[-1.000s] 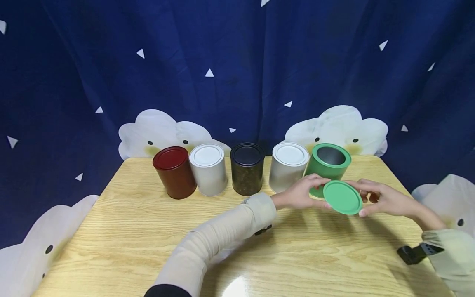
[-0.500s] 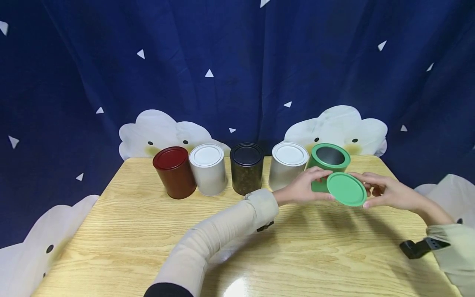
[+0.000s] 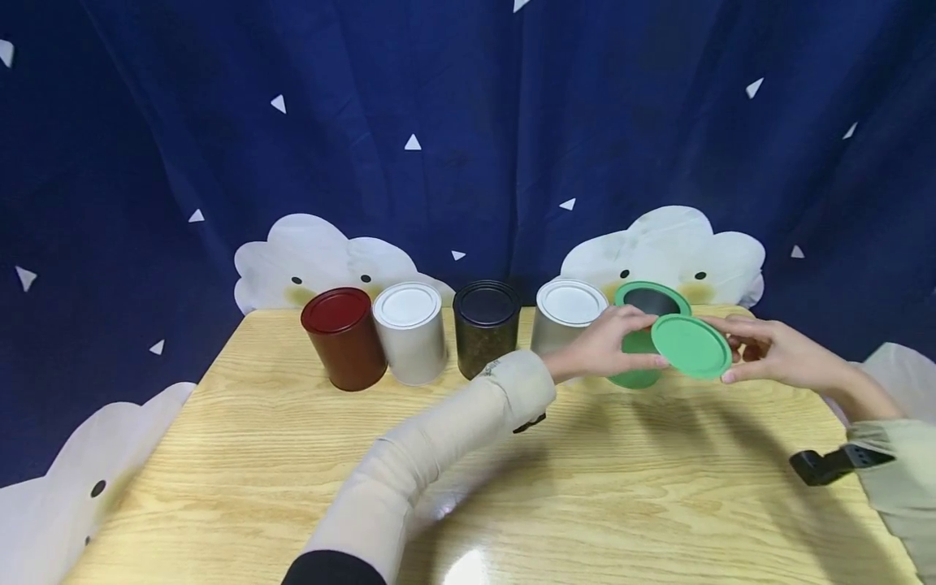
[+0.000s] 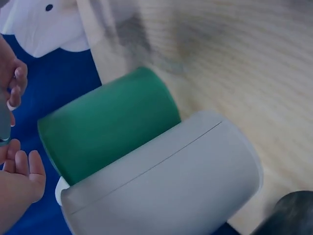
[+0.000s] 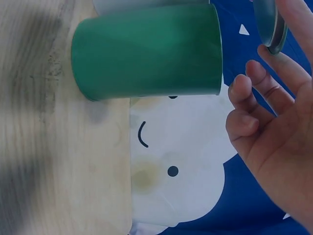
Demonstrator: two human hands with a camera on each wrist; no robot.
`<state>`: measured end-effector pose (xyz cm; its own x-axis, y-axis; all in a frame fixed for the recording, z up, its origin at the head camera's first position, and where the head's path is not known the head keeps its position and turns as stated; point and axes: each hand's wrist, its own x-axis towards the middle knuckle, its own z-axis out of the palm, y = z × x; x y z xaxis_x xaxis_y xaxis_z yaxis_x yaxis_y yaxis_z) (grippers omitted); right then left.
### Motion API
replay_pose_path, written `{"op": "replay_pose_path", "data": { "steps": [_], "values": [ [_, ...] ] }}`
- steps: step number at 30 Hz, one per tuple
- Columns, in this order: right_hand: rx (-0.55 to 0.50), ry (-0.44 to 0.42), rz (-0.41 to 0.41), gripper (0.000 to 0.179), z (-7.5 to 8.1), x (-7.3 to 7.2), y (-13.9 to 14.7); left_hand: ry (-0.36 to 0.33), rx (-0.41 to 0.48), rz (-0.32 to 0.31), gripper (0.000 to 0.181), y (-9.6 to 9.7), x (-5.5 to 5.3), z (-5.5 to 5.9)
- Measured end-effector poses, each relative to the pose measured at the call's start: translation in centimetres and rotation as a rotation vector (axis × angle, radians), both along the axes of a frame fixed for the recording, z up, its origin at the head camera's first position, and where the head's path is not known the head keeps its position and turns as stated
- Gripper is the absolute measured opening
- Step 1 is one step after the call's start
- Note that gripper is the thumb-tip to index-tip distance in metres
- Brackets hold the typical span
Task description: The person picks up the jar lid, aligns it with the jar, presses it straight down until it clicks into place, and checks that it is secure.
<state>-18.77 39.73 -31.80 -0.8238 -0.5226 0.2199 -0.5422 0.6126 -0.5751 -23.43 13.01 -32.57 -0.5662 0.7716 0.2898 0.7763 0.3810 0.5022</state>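
Observation:
In the head view a round green lid (image 3: 691, 347) is held tilted in the air, its top face toward me. My left hand (image 3: 603, 341) pinches its left edge between thumb and fingers. On the opposite edge my right hand (image 3: 786, 353) grips it the same way, its other fingers loosely curled in the right wrist view. Just behind and below the lid stands the green can (image 5: 146, 51), its dark opening uncovered and its front partly hidden by the lid and left hand. The lid's metallic underside (image 5: 266, 22) shows in the right wrist view.
Left of the green can stand a lidded white can (image 3: 570, 305), a black can (image 3: 487, 329), another white can (image 3: 409, 333) and a dark red can (image 3: 344, 337), in a row near the wooden table's (image 3: 292, 455) back edge. A blue curtain (image 3: 468, 122) hangs behind.
Both hands have carried the green lid upward and slightly right, closer to the green can's opening. The cans have stayed where they were.

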Motion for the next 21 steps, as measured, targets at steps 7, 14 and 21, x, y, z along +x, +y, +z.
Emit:
{"op": "replay_pose_path", "data": {
  "steps": [7, 14, 21],
  "values": [
    [-0.023, -0.046, -0.021, 0.065, 1.5, -1.0, 0.3, -0.018, -0.052, 0.026, 0.066, 0.7, -0.8, 0.8],
    [-0.001, -0.050, -0.046, 0.068, 2.5, -2.0, 0.6, 0.072, -0.073, 0.033, 0.063, 1.0, -1.7, 1.5],
    [0.038, -0.052, -0.102, 0.067, 3.6, -3.1, 0.7, 0.121, -0.108, 0.056, 0.062, 1.2, -2.8, 2.7]
  ]
}}
